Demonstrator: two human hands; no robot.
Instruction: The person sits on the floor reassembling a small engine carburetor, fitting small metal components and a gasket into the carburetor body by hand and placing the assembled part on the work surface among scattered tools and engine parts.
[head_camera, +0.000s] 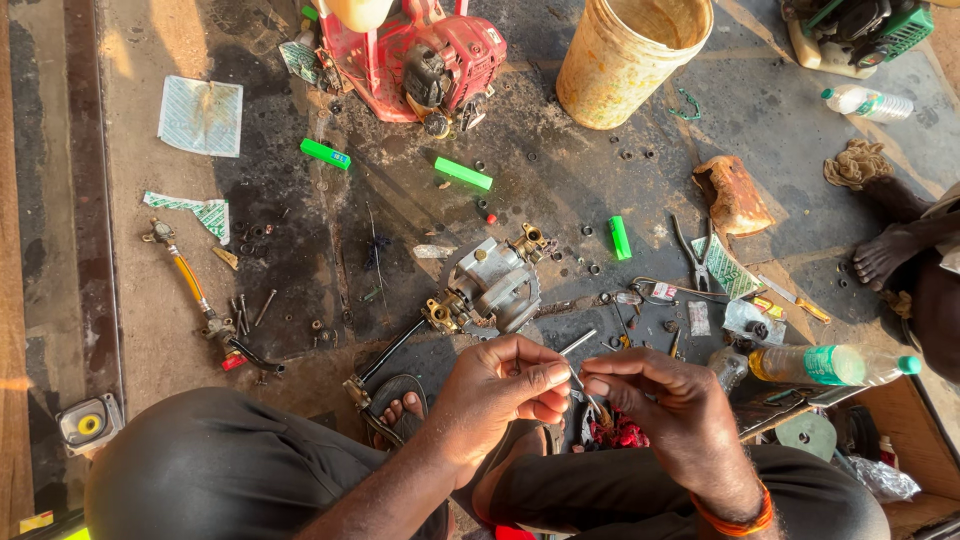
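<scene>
On an oil-stained workshop floor, seen from the head camera: left hand (505, 385) and right hand (655, 400) brought together over the lap, fingertips of both pinched on a thin metal pin (577, 380) held between them. Just beyond, lying on the floor, a grey metal engine part (490, 285) with brass fittings; further off, a red small engine (430, 60), a yellowed plastic bucket (630, 60), green plastic pieces (463, 173), pliers (695, 255) and scattered washers and bolts. At right, a clear plastic bottle (825, 365) on its side, and another person's bare foot (885, 255).

Judged from the pinch, best handled with the pin kept level between both hands, a firm hold at each end, and the work kept low over the lap so that anything dropped does not join the loose hardware below.

Hard to make out: the pin's far end behind the right fingers, and whatever small piece may sit on it. Red object (615, 430) under the right hand mostly hidden. Red engine, second machine at top right and the other person cut off by the frame.
</scene>
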